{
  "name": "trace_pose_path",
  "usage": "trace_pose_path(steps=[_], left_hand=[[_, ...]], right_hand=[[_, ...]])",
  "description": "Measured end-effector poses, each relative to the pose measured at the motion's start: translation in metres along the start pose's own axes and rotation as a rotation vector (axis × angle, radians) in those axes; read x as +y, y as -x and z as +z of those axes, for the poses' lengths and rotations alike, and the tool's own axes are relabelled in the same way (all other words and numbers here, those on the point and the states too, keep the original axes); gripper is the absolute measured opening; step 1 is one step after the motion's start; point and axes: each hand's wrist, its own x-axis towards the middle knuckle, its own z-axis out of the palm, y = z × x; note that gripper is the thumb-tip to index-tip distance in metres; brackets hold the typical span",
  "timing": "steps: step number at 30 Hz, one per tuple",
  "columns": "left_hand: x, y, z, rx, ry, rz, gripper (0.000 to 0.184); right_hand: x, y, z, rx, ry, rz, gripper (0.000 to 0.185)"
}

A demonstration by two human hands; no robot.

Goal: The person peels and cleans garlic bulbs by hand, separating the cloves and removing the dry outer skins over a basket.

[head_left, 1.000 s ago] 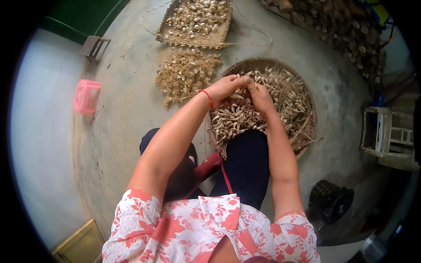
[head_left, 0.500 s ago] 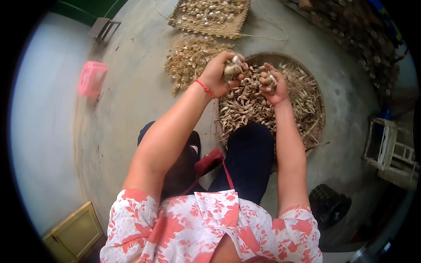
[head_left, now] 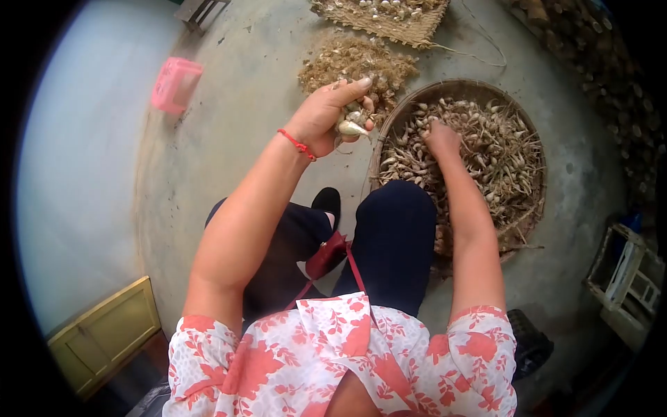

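Several pale bulbs point(head_left: 353, 124) with dry roots sit in the curled fingers of my left hand point(head_left: 332, 118), which wears a red cord at the wrist. It is held up between the loose husk pile and the basket. My right hand point(head_left: 442, 141) is lowered into the round woven basket point(head_left: 542, 167), among many small bulbs with dried stems point(head_left: 493, 142). Its fingertips are partly hidden, and what they touch or pinch there is too small to make out.
A heap of brown husks point(head_left: 358, 62) lies on the floor beyond my left hand. Behind it is a woven tray point(head_left: 389, 26) with a cord. A pink stool point(head_left: 176, 85) stands at the left, stacked logs point(head_left: 590, 62) at the upper right, a pale frame point(head_left: 618, 267) at the right.
The hands, together at first, have moved apart. My left hand has shifted left with bulbs in it, and my right hand has reached down into the basket. The view has shifted too.
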Motion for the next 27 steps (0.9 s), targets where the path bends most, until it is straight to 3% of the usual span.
trace_pose_path(steps=[4, 6, 8, 10, 14, 18, 20, 24, 27], left_hand=[[-0.005, 0.003, 0.000, 0.069, -0.040, -0.028, 0.022], [-0.006, 0.005, 0.001, 0.056, -0.050, -0.020, 0.024], [-0.009, 0.006, 0.001, 0.051, -0.067, -0.021, 0.025], [-0.013, 0.005, 0.001, 0.045, -0.094, -0.034, 0.026], [-0.020, 0.005, 0.001, 0.061, -0.150, -0.059, 0.029], [-0.025, -0.002, 0.011, 0.082, -0.189, -0.075, 0.033], [-0.031, -0.010, 0.018, 0.060, -0.246, -0.064, 0.033], [-0.044, -0.031, 0.037, -0.065, -0.280, -0.081, 0.035], [-0.052, -0.049, 0.056, -0.127, -0.220, -0.062, 0.028]], right_hand=[[0.005, -0.011, 0.005, 0.078, -0.096, 0.148, 0.037], [-0.009, -0.001, 0.003, 0.144, -0.281, 0.115, 0.041], [-0.021, -0.006, 0.024, -0.064, -0.125, 0.054, 0.036], [-0.031, 0.002, 0.045, -0.035, -0.088, -0.174, 0.029], [-0.041, 0.006, 0.061, -0.033, -0.058, -0.201, 0.023], [-0.001, 0.001, 0.036, 0.017, -0.651, -0.024, 0.029], [0.006, 0.016, -0.017, -0.006, -0.813, -0.035, 0.026], [-0.019, 0.077, -0.122, -0.076, -1.073, -0.325, 0.023], [-0.030, 0.096, -0.136, -0.047, -1.149, -0.501, 0.021]])
